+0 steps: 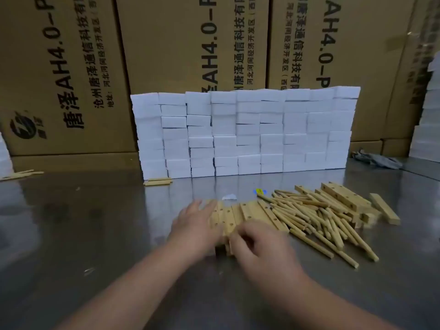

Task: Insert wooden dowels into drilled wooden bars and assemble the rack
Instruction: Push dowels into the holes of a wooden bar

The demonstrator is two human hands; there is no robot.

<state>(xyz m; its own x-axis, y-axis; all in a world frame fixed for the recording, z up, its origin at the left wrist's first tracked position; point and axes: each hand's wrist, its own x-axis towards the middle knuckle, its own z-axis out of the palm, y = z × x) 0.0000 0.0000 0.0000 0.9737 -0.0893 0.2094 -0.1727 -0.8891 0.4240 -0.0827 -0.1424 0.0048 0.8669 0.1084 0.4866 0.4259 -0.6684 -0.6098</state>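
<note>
Several drilled wooden bars (247,214) lie side by side on the metal table (95,222), right in front of me. My left hand (195,225) lies flat with straight fingers on the left end of this row. My right hand (258,244) is over the near ends of the bars with fingers curled; motion blur hides whether it grips one. A loose pile of wooden dowels (316,220) lies to the right. More drilled bars (345,196) are stacked behind that pile.
A wall of stacked white boxes (247,132) stands across the back, with large cardboard cartons (71,67) behind it. Two stray dowels (158,181) lie by the boxes' left foot. A grey glove or rag (378,159) is at the right.
</note>
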